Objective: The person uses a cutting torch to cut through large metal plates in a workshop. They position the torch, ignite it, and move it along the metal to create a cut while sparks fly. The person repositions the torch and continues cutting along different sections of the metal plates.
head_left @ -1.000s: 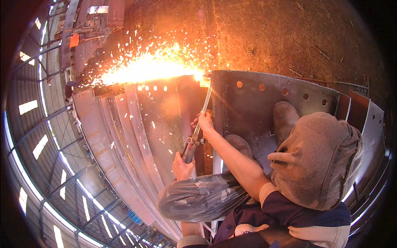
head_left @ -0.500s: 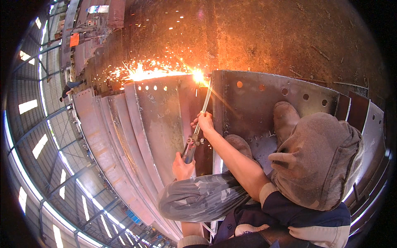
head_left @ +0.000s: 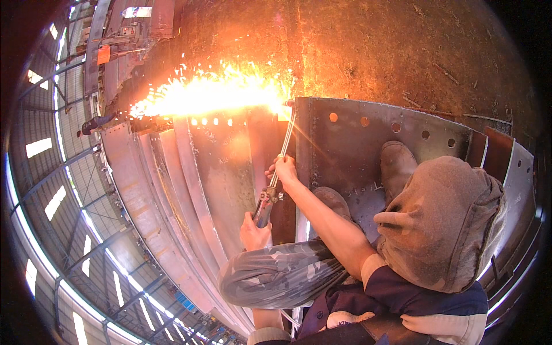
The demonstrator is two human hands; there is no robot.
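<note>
A cutting torch (head_left: pixel 264 208) slants up from my left knee, its thin metal tubes running to a tip at the upper edge of the steel plates. My left hand (head_left: pixel 253 234) is closed round its dark handle. Higher up, my right hand (head_left: pixel 286 169) grips the tubes. A dense, white-orange spray of sparks (head_left: pixel 213 95) shoots leftward from the tip, and its glare hides the exact cutting spot. Just right of the tip stands a steel plate (head_left: pixel 339 144) with a row of round holes. Another holed plate (head_left: pixel 221 155) lies left of the torch.
My camouflage-trousered knee (head_left: pixel 276 276), brown boots (head_left: pixel 397 161) and a brown cloth-covered bulk (head_left: pixel 445 230) crowd the near side. Long stacked steel sections (head_left: pixel 144 190) run along the left. Beyond lies a rusty brown surface (head_left: pixel 374 46) with scattered scraps. Another person (head_left: pixel 95 123) is far left.
The spark spray has grown much larger and brighter, spreading left and upward. The torch and both hands look almost unmoved. The distant person at the left has shifted posture.
</note>
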